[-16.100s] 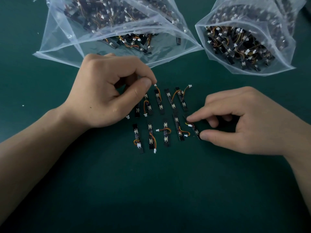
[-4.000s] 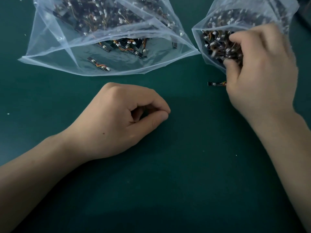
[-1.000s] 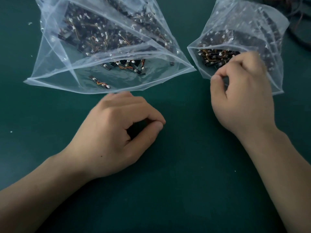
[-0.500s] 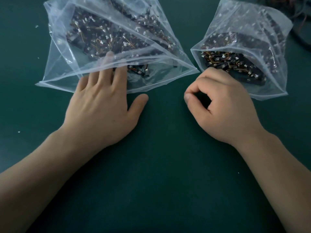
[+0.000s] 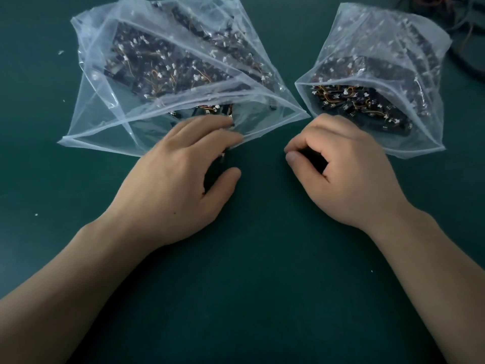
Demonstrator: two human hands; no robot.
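Dark green matting (image 5: pixel 249 298) covers the whole table, with a few white specks (image 5: pixel 61 52) scattered toward its left side. At the far left lies a large clear plastic zip bag (image 5: pixel 105 127), its mouth gaping toward the person, heaped with small black circuit strips with orange wires and white plugs (image 5: pixel 162 69). A smaller clear plastic bag (image 5: pixel 420 145) of the same strips (image 5: pixel 349 101) lies at the far right, also open toward the person. The two bags' near corners almost meet.

The left hand (image 5: pixel 178 179) lies palm down at the big bag's mouth. Its fingers (image 5: pixel 225 123) are stretched forward, only slightly bent and blurred, over the lower lip of the bag and touching the plastic. The thumb (image 5: pixel 228 174) stands apart on the mat. One strip end (image 5: pixel 222 158) peeks out beneath the fingers, just outside the bag's edge. Whether the fingers grip it cannot be told.

The right hand (image 5: pixel 351 174) rests on the mat just before the smaller bag, fingers curled in and the thumb tip close to the forefinger. The hollow inside is dark, so it cannot be told if anything is held there.

Between the hands runs a narrow strip of bare mat, and the near half of the table, between and around the forearms, is open green. Dark cables (image 5: pixel 467 56) lie at the far right edge, beyond the smaller bag
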